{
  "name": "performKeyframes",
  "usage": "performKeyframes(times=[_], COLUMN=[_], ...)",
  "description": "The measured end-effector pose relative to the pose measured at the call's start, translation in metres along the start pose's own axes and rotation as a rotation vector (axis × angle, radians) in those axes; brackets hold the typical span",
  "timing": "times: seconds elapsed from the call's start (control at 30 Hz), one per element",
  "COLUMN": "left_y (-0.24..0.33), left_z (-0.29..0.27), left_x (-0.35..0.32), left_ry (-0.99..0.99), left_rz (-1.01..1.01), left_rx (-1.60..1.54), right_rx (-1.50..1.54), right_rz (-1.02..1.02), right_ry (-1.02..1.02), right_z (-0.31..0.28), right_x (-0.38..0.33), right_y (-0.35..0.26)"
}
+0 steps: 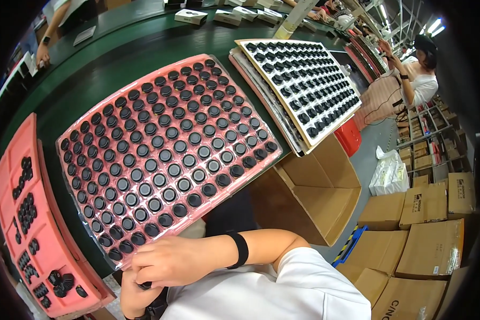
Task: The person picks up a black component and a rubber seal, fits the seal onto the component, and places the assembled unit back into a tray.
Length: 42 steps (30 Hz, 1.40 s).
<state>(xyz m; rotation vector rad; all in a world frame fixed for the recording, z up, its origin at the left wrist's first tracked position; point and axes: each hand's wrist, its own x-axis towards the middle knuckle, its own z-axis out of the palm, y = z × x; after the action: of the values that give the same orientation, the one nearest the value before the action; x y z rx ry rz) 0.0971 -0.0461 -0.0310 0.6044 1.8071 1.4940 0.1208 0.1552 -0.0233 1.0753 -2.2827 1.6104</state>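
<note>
My two hands meet at the near corner of a pink tray (198, 59). Rows of black round parts (165, 156) sit in its cups, under what looks like a shiny clear layer. Beneath, my left hand (135, 298) has its fingers closed around a small black part (145, 285), mostly covered. Over it bends my right hand (178, 260), a black band on its wrist, with fingers curled at the same part. Left of the tray lies another pink tray (6, 186), its compartments holding loose black pieces (26, 213) in clusters.
A stack of trays (282, 104) with black parts stands at the tray's right. Small white boxes (191, 17) line the far side of the green surface (138, 45). An open cardboard box (325, 205) is at my right, with stacked cartons (426, 248) beyond. Co-workers (421, 85) stand nearby.
</note>
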Motion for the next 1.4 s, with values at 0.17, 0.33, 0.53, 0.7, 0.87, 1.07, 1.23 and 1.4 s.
performKeyframes(times=[0.17, 0.33, 0.53, 0.7, 0.87, 1.07, 1.23, 1.4], left_y=[-0.008, -0.019, -0.010, -0.010, -0.015, -0.012, -0.014, -0.021], left_z=[-0.002, 0.002, 0.012, 0.005, -0.002, -0.021, -0.027, -0.029], left_x=[-0.002, -0.012, -0.004, -0.003, -0.011, -0.013, -0.021, -0.023], left_ry=[0.009, 0.143, 0.155, 0.273, 0.426, 0.456, 0.456, 0.455], left_rz=[0.029, -0.017, 0.001, 0.170, 0.261, 0.320, 0.321, 0.330], left_rx=[-0.033, 0.170, 0.053, -0.073, -0.204, -0.062, 0.061, 0.079], right_rx=[-0.051, -0.037, 0.284, 0.578, 0.350, 0.162, -0.145, -0.479], right_rz=[-0.019, 0.008, 0.204, 0.414, 0.411, 0.558, 0.509, 0.384], right_ry=[0.017, 0.015, 0.094, 0.168, 0.256, 0.470, 0.316, 0.131], right_z=[-0.002, 0.003, 0.003, 0.000, -0.015, -0.035, -0.029, -0.012], right_x=[0.002, -0.001, -0.004, -0.002, -0.001, -0.012, -0.002, 0.023], right_y=[0.004, 0.009, 0.011, 0.016, 0.021, 0.021, 0.029, 0.037])
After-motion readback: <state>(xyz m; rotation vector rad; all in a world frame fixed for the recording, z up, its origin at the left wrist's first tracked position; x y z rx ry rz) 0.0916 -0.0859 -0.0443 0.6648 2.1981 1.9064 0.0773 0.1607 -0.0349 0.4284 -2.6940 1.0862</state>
